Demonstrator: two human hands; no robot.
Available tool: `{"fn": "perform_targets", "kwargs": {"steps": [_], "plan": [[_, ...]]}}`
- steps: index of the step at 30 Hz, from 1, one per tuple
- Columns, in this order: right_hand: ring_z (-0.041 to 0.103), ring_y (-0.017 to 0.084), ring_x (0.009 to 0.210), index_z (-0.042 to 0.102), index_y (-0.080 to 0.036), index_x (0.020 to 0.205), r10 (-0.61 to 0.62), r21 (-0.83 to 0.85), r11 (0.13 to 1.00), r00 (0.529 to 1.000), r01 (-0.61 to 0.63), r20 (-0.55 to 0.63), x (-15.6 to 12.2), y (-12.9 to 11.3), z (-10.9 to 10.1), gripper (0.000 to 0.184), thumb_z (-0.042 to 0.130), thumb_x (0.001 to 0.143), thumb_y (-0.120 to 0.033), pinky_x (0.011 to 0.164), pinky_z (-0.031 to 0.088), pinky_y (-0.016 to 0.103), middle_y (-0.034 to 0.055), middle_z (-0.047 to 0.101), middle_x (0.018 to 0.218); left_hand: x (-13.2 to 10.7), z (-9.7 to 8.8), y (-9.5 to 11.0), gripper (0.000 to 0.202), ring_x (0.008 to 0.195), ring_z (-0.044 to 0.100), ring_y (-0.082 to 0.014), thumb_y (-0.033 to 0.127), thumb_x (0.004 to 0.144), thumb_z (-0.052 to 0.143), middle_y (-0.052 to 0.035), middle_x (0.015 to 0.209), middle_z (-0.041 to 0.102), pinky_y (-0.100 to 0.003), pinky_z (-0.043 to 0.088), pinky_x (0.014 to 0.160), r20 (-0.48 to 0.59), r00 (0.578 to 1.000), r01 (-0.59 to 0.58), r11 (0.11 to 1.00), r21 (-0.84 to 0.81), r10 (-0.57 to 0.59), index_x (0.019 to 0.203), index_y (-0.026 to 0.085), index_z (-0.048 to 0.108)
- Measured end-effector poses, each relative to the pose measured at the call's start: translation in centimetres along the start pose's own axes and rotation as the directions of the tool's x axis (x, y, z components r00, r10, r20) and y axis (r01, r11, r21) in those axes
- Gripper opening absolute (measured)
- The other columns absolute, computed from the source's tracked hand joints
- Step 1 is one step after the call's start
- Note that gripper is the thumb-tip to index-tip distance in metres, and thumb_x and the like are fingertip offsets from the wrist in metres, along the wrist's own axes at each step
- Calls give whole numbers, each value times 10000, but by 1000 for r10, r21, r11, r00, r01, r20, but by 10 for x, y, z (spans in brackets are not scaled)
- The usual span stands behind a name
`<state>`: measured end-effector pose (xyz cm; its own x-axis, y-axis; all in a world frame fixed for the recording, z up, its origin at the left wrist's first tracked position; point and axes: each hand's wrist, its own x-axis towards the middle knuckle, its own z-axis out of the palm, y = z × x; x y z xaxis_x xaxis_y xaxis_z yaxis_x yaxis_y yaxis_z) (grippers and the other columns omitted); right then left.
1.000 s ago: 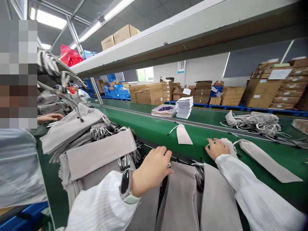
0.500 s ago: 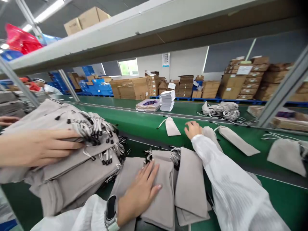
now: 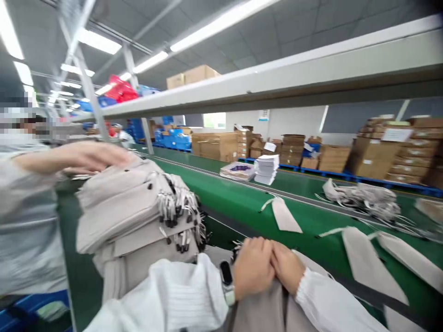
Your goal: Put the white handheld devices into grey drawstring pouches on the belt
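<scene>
Left hand: fingers curled over, tips hidden; couldn't tell whether they gripped cloth. Half a second earlier it lay flat and spread.
Right hand: touched the left hand, at its 3 o'clock. Fingers bent, tips hidden, so grip couldn't be told either. Earlier it was out over the green belt; had come back in.
Pouches in work: grey pouches sat directly under both hands, running down to 6 o'clock, upper ends mostly covered.
Belt pouches: from the hands, small pouch at 1 o'clock, wide pouch at 3, long pouch beyond it. Wide one was partly behind the right sleeve before; now fully in view.
Pile, 10 o'clock: stacked pouches, black-tipped cords facing the belt.
Co-worker's hand: over the pile's top, blurred; contact and finger state unclear. Earlier it was down on the pile, fingers near the cords.
Far side: white stack at 12, basket just beside it toward 11, loose heap at 2.
View: had swung left and up.
</scene>
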<state>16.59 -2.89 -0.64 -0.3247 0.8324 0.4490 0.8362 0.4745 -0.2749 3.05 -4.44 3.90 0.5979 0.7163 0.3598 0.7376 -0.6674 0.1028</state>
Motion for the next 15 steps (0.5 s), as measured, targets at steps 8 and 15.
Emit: {"fn": "perform_targets", "kwargs": {"steps": [8, 15], "plan": [[599, 137, 752, 464, -195, 879, -180, -58, 983, 964, 172, -197, -6, 25, 11, 222, 246, 846, -212, 627, 499, 232, 53, 597, 770, -9, 38, 3, 197, 870, 397, -194, 116, 666, 407, -59, 926, 466, -349, 358, 807, -235, 959, 101, 963, -248, -161, 858, 149, 437], [610, 130, 778, 463, -197, 859, -245, -69, 969, 914, 235, -325, -10, 27, 10, 145, 349, 818, -277, 600, 512, 165, 85, 600, 888, -7, 58, 1, 160, 816, 412, -194, 130, 598, 457, -34, 842, 474, -324, 392, 687, -257, 919, 205, 920, -335, -299, 744, 177, 411]]}}
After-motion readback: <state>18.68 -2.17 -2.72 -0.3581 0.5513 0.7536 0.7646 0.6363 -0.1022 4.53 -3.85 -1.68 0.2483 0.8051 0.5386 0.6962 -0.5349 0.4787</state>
